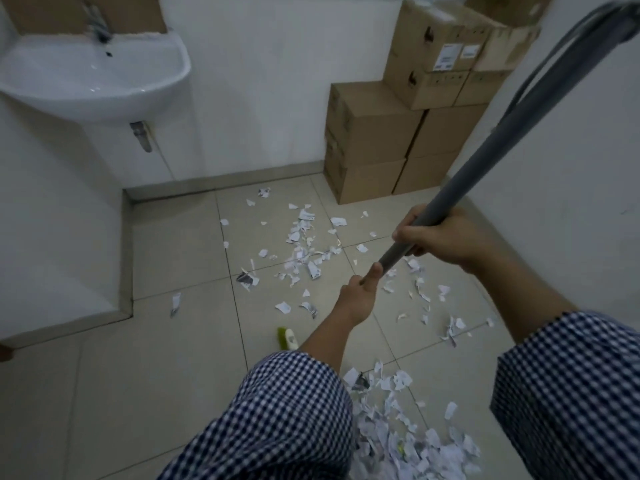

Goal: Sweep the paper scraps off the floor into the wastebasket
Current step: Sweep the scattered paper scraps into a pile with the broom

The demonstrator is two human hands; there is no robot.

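Tiled floor (173, 237) beside cardboard boxes (370, 140): paper scraps (304, 251) scattered. We note left hand (358, 296) and right hand (446, 237) grasping gray handle (485, 157); box labels (446, 57) illegible.

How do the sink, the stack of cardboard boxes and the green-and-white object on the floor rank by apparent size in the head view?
1. stack of cardboard boxes, largest, though cut off at the top.
2. sink, somewhat smaller, cut off at the left edge.
3. green-and-white object, by far the smallest.

Matt grey handle (479, 161), paper scraps (313, 270) on smooth tile floor (173, 244), glossy sink (104, 74), cardbd boxes (367, 133), checked cloth sleeves (287, 410).
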